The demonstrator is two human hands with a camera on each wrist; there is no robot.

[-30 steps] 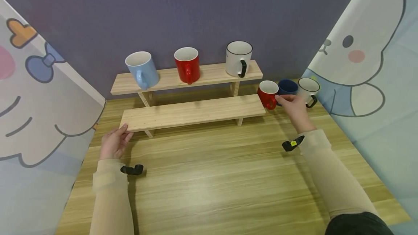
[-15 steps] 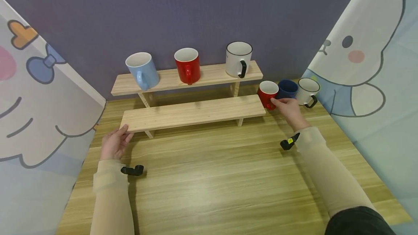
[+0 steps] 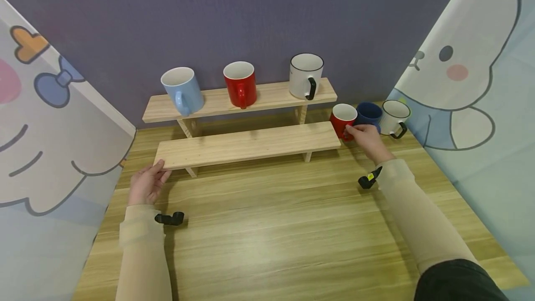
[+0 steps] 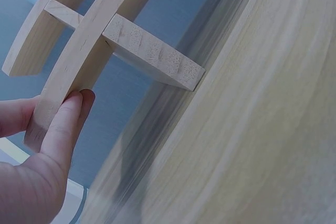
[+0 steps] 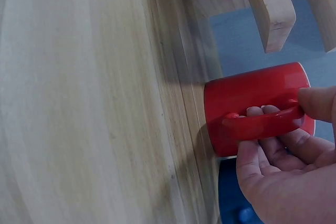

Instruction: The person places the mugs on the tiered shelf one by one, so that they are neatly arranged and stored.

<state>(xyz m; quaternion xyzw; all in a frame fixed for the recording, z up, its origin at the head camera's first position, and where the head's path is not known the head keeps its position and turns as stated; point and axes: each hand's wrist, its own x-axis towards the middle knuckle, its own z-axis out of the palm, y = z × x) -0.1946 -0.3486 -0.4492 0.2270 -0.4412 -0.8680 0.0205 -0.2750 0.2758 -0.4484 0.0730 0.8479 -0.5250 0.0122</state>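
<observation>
My left hand (image 3: 146, 183) pinches the front left corner of the lower board of a two-tier wooden shelf (image 3: 251, 144); in the left wrist view the thumb and fingers lie on opposite faces of the board (image 4: 68, 72). At the shelf's right end a red mug (image 3: 339, 127) stands upright on the table. My right hand (image 3: 369, 142) holds that mug's handle. Fingers pass through the handle loop (image 5: 262, 124) in the right wrist view, with the thumb at its rim end. Right beside the red mug is a dark blue mug (image 3: 369, 111), partly hidden by the hand.
On the upper tier stand a light blue mug (image 3: 184, 92), another red mug (image 3: 240, 85) and a white mug (image 3: 305, 75) with a black handle. A white black-rimmed mug (image 3: 393, 117) stands far right by the printed side panel (image 3: 459, 82). Wooden tabletop (image 3: 259, 226) spreads in front.
My right hand has shifted slightly left, from the edge of the red mug's handle to a hold on it. The left hand stays on the board, and the mugs look unmoved.
</observation>
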